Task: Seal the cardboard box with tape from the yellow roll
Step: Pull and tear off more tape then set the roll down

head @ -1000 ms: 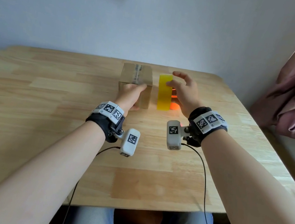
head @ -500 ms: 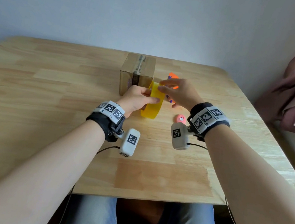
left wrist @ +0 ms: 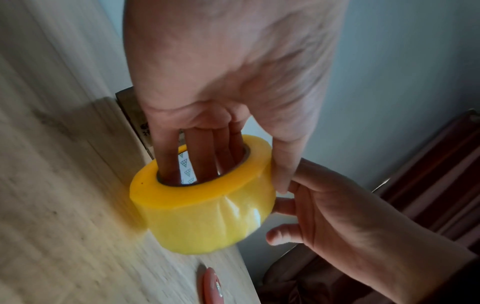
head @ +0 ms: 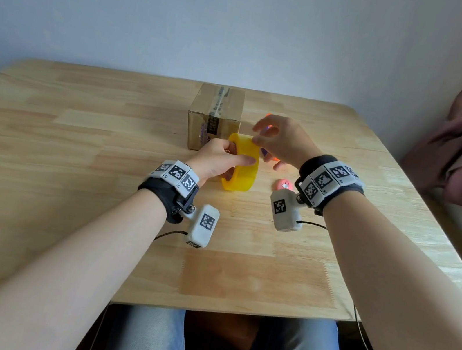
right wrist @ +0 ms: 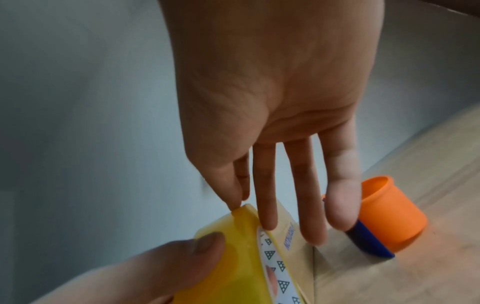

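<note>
Left hand [head: 216, 158] grips yellow roll [head: 243, 164]; right hand [head: 283, 140] pinches its edge.

We saw a glossy yellow tape roll [left wrist: 205, 207], a matt cardboard box [head: 214, 120], a smooth wooden table [head: 75, 148], and a smooth orange plastic cup [right wrist: 389, 214]

Your left hand [head: 219, 162] grips the yellow tape roll [head: 242, 164]: four fingers [left wrist: 197, 152] reach through its core and the thumb lies across the outer face. Your right hand [head: 282, 142] comes in from the right, thumb and forefinger pinching at the roll's top edge, the other fingers [right wrist: 309, 197] extended and loosely spread. Both forearms stretch forward over the table, wrists banded with marker cuffs and small cameras.
</note>
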